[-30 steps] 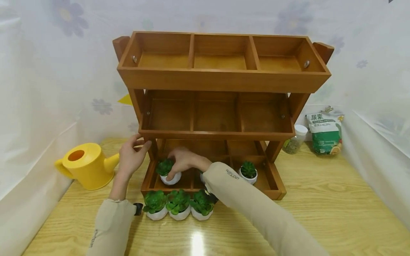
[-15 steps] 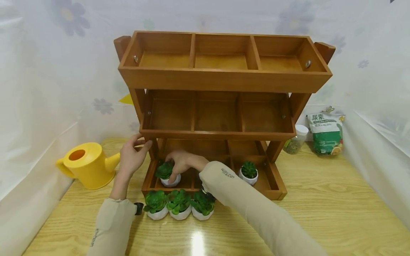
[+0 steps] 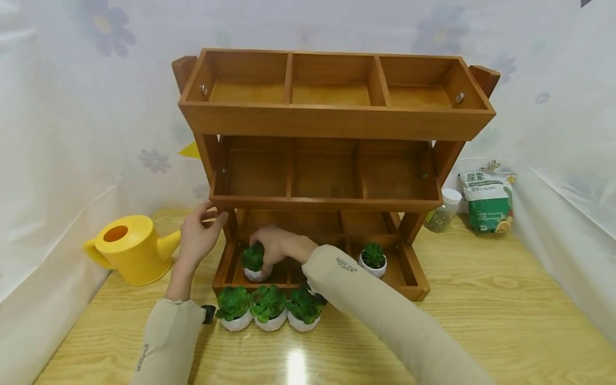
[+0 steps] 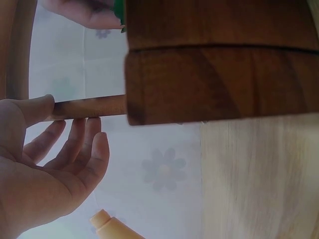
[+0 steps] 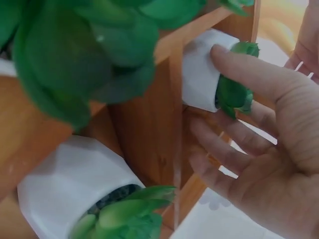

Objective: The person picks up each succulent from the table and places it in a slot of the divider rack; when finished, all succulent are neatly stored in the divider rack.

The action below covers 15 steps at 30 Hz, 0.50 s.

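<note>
My right hand (image 3: 275,247) holds a small succulent in a white pot (image 3: 255,275) in the left compartment of the bottom tier of a wooden shelf (image 3: 337,122). In the right wrist view, my thumb lies on the white pot (image 5: 200,72) and the fingers reach past its green leaves. Another white-potted succulent (image 5: 79,184) sits in the neighbouring middle compartment, hidden by my sleeve in the head view. My left hand (image 3: 199,235) pinches the shelf's left post (image 4: 92,106) between thumb and fingers.
Three potted succulents (image 3: 269,310) stand in a row before the shelf. One more succulent (image 3: 373,259) sits bottom right. A yellow watering can (image 3: 132,248) is left; a lidded jar (image 3: 444,211) and a green-white bag (image 3: 488,202) are right.
The succulent in my right hand has shifted slightly right within its compartment, and the hand has turned a little with it. My left hand stays on the post.
</note>
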Each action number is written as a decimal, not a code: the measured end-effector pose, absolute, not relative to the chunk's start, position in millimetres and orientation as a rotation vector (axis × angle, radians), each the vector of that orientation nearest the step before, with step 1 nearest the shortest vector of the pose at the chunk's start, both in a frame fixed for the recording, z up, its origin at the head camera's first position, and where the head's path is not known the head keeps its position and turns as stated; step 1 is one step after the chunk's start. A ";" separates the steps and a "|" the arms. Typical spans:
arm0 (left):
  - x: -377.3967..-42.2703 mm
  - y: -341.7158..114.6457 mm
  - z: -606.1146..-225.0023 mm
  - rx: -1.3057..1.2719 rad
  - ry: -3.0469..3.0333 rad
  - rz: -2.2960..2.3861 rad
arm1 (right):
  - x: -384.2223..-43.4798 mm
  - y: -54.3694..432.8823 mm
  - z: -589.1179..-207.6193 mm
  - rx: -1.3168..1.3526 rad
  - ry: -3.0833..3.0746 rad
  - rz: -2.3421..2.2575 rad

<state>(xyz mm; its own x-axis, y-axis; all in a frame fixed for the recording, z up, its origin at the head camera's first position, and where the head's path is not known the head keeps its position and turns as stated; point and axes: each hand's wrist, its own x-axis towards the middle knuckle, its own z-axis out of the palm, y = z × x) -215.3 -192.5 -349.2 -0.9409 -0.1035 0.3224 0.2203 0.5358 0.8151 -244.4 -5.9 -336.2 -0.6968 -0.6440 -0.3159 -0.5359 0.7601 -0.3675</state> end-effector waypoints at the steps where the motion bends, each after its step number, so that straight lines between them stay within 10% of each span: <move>1: -215.3 -192.4 -348.9 -0.097 -2.444 -1.370 | -243.8 -4.7 -334.0 -0.894 2.535 -0.335; 15: -212.5 -192.0 -345.8 -0.088 -2.449 -1.364 | -215.2 29.1 -292.9 -1.141 2.534 -0.613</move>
